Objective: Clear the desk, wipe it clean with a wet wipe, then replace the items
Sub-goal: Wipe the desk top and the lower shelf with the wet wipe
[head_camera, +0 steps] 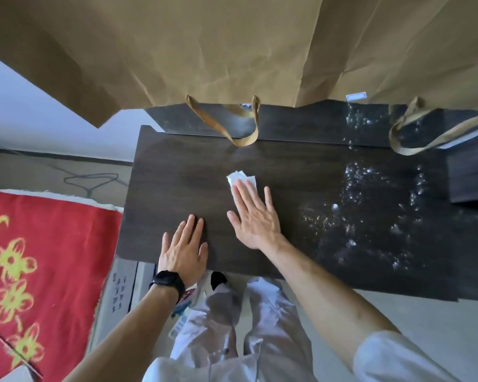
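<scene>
The dark wooden desk (177, 172) fills the middle of the view. My right hand (255, 216) lies flat on it with fingers spread, pressing a white wet wipe (239, 177) against the surface; the wipe sticks out past my fingertips. My left hand (184, 249) rests flat near the desk's front edge, holding nothing, with a black watch on its wrist. The right part of the desk (370, 210) glistens with wet streaks and droplets.
Large brown paper bags (232, 51) hang over the desk's back edge, their handles (232, 128) drooping onto it. A red blanket with yellow flowers (39, 271) lies to the left. A dark raised block (469, 177) sits at the desk's right end. Small items lie on the floor by my legs.
</scene>
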Motion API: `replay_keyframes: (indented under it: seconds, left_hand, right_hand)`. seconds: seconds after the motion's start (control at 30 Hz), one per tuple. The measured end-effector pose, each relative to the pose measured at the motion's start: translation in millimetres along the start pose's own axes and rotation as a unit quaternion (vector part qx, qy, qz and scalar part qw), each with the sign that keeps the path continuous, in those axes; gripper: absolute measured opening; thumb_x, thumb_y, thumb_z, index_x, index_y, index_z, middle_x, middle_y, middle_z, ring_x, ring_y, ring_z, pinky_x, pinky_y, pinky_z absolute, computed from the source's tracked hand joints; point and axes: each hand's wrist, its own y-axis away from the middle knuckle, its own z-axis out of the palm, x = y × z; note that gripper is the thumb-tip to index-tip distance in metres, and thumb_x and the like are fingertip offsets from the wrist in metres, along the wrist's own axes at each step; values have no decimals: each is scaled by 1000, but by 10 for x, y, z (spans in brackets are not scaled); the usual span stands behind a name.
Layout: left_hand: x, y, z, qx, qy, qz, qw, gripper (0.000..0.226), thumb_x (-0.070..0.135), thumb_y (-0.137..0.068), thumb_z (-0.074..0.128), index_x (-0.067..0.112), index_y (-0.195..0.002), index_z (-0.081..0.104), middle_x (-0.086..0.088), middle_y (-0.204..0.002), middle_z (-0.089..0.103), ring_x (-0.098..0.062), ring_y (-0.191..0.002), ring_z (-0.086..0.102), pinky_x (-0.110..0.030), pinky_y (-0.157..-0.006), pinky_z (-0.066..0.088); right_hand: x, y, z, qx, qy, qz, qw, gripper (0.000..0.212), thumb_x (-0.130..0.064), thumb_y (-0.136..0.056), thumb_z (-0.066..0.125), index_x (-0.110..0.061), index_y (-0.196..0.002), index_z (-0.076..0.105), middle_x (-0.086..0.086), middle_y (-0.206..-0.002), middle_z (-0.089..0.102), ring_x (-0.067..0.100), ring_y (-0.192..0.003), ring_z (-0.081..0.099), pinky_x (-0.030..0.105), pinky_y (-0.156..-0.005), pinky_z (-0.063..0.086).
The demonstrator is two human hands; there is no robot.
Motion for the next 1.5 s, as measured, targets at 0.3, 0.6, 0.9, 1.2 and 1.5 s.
replay_keyframes:
  seconds: [0.3, 0.6, 0.9, 1.2, 1.5]
  left_hand:
    - [-814, 383, 13, 1, 34, -39, 999, 61, 37, -100, 37, 28, -157, 16, 3, -165, 7, -19, -151, 10, -48, -121, 10]
    - [-1950, 635, 76, -31, 51, -73, 996, 60, 29, -102, 33, 29, -157, 8, 9, -165, 3, -14, -152, 3, -46, -123, 10]
    - [-1766, 520, 259, 46, 7, 98, 994, 64, 26, -95, 51, 19, -154, 29, -3, -162, 22, -25, -148, 24, -57, -115, 26]
    - [-1154, 371, 322, -3, 4, 162, 987, 64, 33, -99, 37, 25, -157, 12, 5, -165, 3, -21, -152, 6, -54, -120, 10]
    - [-1185, 402, 336, -22, 8, 153, 988, 59, 43, -103, 20, 32, -156, -2, 12, -163, -13, -12, -151, -12, -53, -122, 2]
  right_hand:
    - [-83, -143, -54, 39, -41, 226, 972, 75, -54, -100, 16, -8, -157, 2, 10, -165, -3, 27, -153, -4, 56, -121, -3]
    - [-2361, 124, 612, -24, -3, -149, 989, 63, -46, -104, 22, -15, -158, 12, 0, -166, 4, 18, -153, -4, 54, -122, 2]
    - [-1169, 987, 435, 20, -26, 214, 976, 63, -47, -104, 18, -20, -158, 2, -5, -166, -2, 12, -152, -6, 54, -121, -1]
    - [-965, 933, 374, 47, -60, 373, 925, 77, -54, -97, 14, -5, -156, 6, 14, -165, 1, 29, -153, -3, 56, -122, -1]
    - [-906, 1063, 421, 14, -9, 214, 977, 66, -50, -103, 16, -21, -158, -3, -7, -165, -8, 10, -151, -12, 55, -122, 0]
